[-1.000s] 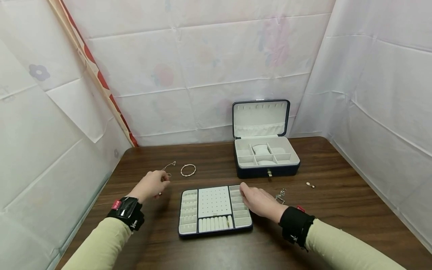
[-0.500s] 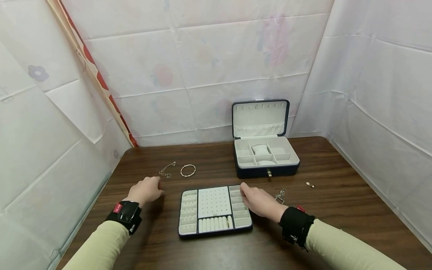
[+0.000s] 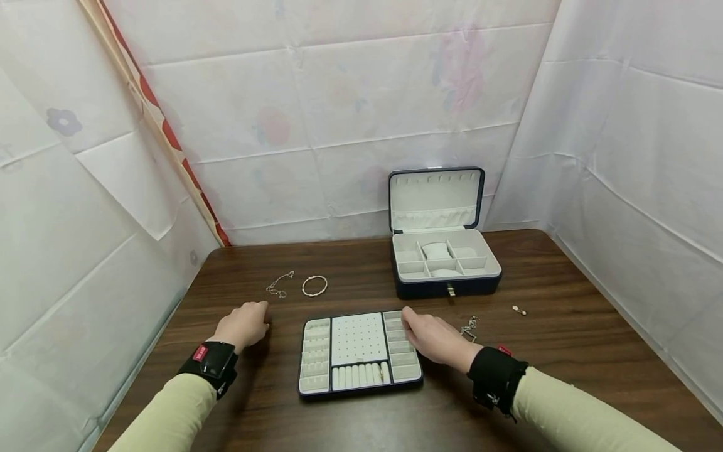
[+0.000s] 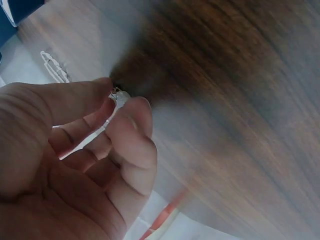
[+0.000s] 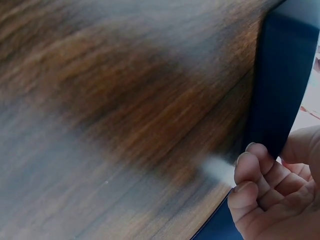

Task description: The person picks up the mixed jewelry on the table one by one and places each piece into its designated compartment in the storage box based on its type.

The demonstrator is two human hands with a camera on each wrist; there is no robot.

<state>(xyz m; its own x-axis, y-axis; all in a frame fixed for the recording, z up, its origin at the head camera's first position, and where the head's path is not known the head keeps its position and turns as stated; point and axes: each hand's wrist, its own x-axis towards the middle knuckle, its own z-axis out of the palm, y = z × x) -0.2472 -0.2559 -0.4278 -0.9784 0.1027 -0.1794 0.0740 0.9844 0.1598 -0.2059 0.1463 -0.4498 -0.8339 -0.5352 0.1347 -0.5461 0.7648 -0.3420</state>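
A dark blue tray (image 3: 361, 390) with pale grey compartments lies on the brown table in front of me. My right hand (image 3: 432, 336) holds its right edge. In the right wrist view the fingers (image 5: 250, 172) curl against the tray's blue side wall (image 5: 277, 90). To the left of the tray, my left hand (image 3: 245, 323) hovers low over the table. The left wrist view shows its thumb and forefinger pinching a small silvery piece of jewellery (image 4: 119, 96). A gold ring (image 3: 381, 373) sits in the tray's roll row.
An open dark blue jewellery box (image 3: 446, 287) stands behind the tray, lid upright. A thin chain (image 3: 278, 285) and a bangle (image 3: 314, 285) lie at the back left. Another chain (image 3: 469, 326) lies beside my right hand, with a small earring (image 3: 518, 309) further right. White sheets wall the table.
My left hand has drawn back towards me from the thin chain, which stays on the table. The right hand and tray have not moved.
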